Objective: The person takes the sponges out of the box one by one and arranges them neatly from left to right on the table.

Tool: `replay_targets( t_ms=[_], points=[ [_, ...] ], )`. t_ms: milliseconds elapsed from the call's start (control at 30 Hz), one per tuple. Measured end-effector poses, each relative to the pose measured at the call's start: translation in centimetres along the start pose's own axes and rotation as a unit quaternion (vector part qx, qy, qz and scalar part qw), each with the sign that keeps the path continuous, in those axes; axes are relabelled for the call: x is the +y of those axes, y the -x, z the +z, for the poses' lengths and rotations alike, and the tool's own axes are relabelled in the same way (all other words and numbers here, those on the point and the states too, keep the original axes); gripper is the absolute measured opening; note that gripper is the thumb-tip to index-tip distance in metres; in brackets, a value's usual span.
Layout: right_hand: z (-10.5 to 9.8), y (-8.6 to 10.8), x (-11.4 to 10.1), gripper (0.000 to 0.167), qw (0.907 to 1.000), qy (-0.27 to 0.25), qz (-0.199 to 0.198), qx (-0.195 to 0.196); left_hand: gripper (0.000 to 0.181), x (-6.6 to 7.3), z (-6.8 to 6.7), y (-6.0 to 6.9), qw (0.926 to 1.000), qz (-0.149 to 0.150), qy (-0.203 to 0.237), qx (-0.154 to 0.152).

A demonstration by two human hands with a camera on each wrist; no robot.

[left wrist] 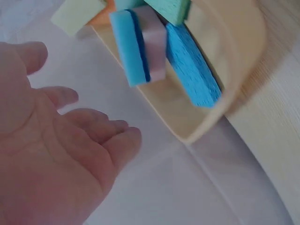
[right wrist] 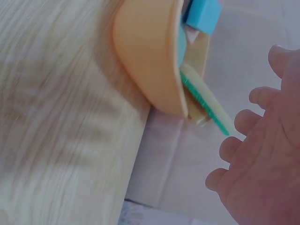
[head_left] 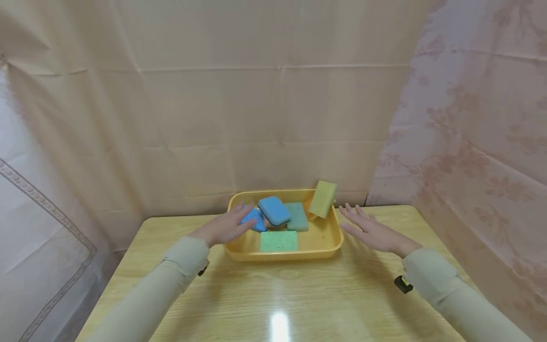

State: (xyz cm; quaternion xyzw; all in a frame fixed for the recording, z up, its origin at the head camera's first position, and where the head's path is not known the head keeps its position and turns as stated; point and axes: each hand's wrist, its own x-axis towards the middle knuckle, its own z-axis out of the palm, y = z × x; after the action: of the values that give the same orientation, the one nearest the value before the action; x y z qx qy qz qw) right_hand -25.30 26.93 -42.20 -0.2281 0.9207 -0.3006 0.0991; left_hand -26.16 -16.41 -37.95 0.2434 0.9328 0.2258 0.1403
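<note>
A yellow-orange plastic basin (head_left: 282,257) on the table holds several sponges. Inside are a light green sponge (head_left: 278,241) flat at the front, a blue sponge (head_left: 274,210) resting on others, a textured blue sponge (head_left: 256,219) at the left and a grey-green sponge (head_left: 297,216). A yellow sponge (head_left: 323,199) leans over the back right rim; its green layer (right wrist: 206,101) shows in the right wrist view. My left hand (head_left: 226,225) hovers by the basin's left end, partly covering it, and grips nothing. My right hand (head_left: 376,233), fingers spread, hovers empty beside the right end.
The basin stands near the back of the wood-grain table (head_left: 239,304). A beige curtain (head_left: 256,118) hangs just behind it, with a floral-patterned cloth (head_left: 478,142) at the right and a white cloth (head_left: 34,237) at the left.
</note>
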Motion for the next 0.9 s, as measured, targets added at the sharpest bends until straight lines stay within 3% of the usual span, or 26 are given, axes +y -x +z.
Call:
replay_targets(
  t_ms=[300,633,767,900],
  points=[
    [0.4,-1.6,-1.7,0.067,0.9996,0.001,-0.022,-0.019,0.069,1.1,0.8,-2.6,0.9991,0.005,0.043,0.001],
    [0.6,-3.9,-4.1,0.073,0.9992,-0.019,-0.023,-0.029,0.073,1.8,1.5,-4.7,0.9933,-0.035,0.109,0.011],
    [1.0,-5.6,-5.4,0.069,0.9982,-0.027,-0.037,-0.038,0.070,1.6,2.0,-5.6,0.9844,-0.066,0.162,0.022],
    [1.8,-7.9,-6.6,0.067,0.9968,-0.029,-0.054,-0.051,0.069,1.2,2.4,-6.1,0.9651,-0.098,0.242,0.021]
  ],
)
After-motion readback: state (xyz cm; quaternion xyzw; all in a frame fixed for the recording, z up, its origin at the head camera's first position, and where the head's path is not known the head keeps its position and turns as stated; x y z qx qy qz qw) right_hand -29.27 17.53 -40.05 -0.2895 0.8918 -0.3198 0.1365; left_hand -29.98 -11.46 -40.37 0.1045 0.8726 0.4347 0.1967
